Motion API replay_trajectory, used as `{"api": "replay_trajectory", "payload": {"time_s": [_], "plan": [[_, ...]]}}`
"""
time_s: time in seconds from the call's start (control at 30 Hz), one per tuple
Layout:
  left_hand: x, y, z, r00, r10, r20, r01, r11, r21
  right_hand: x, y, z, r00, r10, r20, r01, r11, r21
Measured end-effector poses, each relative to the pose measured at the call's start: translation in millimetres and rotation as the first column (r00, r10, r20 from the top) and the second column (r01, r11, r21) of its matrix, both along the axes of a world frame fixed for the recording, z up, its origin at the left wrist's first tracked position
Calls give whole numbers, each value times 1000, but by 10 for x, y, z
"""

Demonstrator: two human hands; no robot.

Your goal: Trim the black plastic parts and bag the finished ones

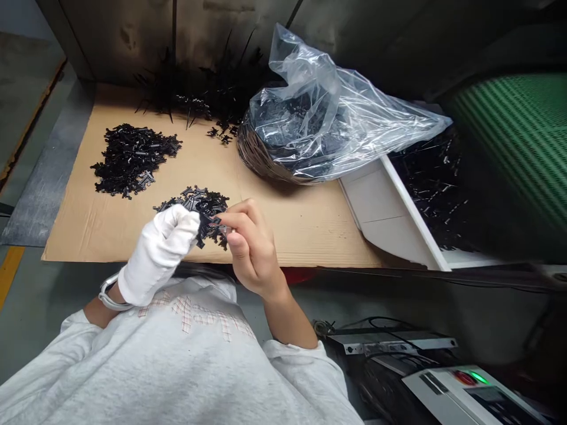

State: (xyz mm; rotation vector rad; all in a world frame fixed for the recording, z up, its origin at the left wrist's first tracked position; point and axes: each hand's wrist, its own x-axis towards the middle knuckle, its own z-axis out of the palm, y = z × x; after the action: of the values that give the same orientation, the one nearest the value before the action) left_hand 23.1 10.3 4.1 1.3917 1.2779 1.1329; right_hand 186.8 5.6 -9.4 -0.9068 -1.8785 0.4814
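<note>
The gloved left hand (162,248) and the bare right hand (250,248) both pinch a black part (211,228). It is above the cardboard (305,227).

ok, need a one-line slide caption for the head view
Gloved left hand and bare right hand pinch small black plastic parts above a cardboard sheet holding more piles.

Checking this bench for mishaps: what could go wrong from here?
The bare right hand pinches the cluster of black parts; jagged edges might nick it, unlike the gloved left hand. Both hands work near the front edge of the cardboard, so a loosened piece may drop off it.
</note>
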Motion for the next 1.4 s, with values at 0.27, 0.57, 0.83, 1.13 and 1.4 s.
{"api": "replay_trajectory", "payload": {"time_s": [0.27,0.57,0.83,1.13,1.4], "plan": [[-32,-39,24,991,-91,94,94,995,-30,-93,61,-36,996,-94,4,92,985,146],[-153,65,-215,997,-75,-23,76,996,37,-4,349,-156,968,-251,11,251,967,-45],[-307,420,-816,468,90,-879,63,989,135,-380,1055,-443,895,41,445,124,934,-335],[-225,474,-889,433,106,-895,-55,994,91,-1099,1673,-715,797,182,575,156,859,-488],[-566,445,-829,818,389,-424,-392,916,84,-802,1562,-606,947,153,282,2,876,-483]]}}
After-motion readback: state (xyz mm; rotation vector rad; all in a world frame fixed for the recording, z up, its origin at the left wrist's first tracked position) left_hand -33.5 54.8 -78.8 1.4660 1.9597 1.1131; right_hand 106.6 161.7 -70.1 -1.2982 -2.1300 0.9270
